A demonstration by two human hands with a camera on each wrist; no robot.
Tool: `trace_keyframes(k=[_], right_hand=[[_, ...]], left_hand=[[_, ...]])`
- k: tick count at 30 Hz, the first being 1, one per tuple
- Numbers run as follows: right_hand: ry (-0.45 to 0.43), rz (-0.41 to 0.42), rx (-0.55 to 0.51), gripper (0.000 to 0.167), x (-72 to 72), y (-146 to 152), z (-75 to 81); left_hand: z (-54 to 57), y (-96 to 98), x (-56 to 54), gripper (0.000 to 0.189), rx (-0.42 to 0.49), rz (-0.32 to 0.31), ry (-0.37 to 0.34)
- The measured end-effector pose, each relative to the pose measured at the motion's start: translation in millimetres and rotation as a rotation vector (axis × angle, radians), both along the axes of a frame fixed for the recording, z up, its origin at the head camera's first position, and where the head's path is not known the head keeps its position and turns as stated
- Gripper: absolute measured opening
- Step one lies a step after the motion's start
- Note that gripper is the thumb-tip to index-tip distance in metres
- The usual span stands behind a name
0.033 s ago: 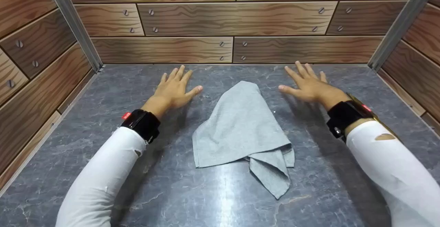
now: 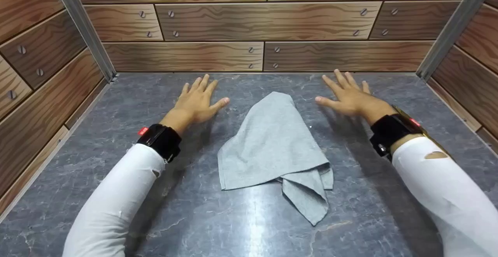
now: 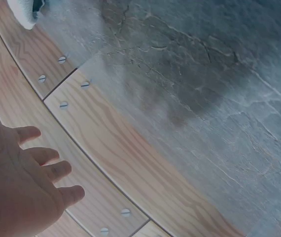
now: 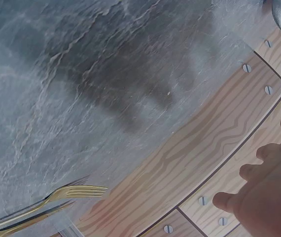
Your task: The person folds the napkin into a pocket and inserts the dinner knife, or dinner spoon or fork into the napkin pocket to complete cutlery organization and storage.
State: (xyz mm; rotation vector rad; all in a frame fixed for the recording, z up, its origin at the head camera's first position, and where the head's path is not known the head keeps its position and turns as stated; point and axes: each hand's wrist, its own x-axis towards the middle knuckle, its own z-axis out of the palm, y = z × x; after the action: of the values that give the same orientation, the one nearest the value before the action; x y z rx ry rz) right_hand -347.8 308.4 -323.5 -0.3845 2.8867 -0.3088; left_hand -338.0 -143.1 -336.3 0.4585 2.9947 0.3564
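Note:
A crumpled light grey cloth [image 2: 272,144] lies on the table between the hands, its narrow end toward the back wall and a folded corner sticking out at the near right. To its left, my left hand [image 2: 196,99] hovers with fingers spread, apart from the cloth. On the other side my right hand [image 2: 348,97] is likewise spread and holds nothing. Both wrist views show bare fingers, the left hand [image 3: 24,182] and the right hand [image 4: 268,192], above shadows on the table. Bits of the cloth [image 3: 24,12] peek into the wrist views' top corners.
A gold fork [image 4: 76,190] lies on the table beyond the right wrist, mostly hidden by the arm in the head view. The grey marbled table [image 2: 194,218] is enclosed by wood-patterned walls [image 2: 268,21] at the back and both sides, with metal posts [image 2: 447,27] in the corners.

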Motion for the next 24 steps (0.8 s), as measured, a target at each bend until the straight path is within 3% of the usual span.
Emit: trace_keyframes(k=[9,13,17,19,24], right_hand=[[0.005,0.007,-0.004,0.098,5.5,5.7,3.5],[0.021,0.035,-0.002,0.095,11.5,1.6,5.4],[0.041,0.111,0.029,0.086,20.1,-13.7,10.5],[0.058,0.194,0.052,0.074,26.2,-24.6,14.6],[0.028,0.48,0.024,0.036,46.7,-55.1,23.2]], left_hand=[[2.0,-1.0,6.6,0.089,0.001,-0.025,0.015],[4.0,-3.9,18.3,0.086,-0.002,-0.053,0.037],[8.2,1.8,38.9,0.083,-0.045,-0.119,0.066],[11.3,11.0,53.5,0.079,-0.057,-0.167,0.071],[12.9,41.9,96.4,0.045,-0.081,-0.409,0.051]])
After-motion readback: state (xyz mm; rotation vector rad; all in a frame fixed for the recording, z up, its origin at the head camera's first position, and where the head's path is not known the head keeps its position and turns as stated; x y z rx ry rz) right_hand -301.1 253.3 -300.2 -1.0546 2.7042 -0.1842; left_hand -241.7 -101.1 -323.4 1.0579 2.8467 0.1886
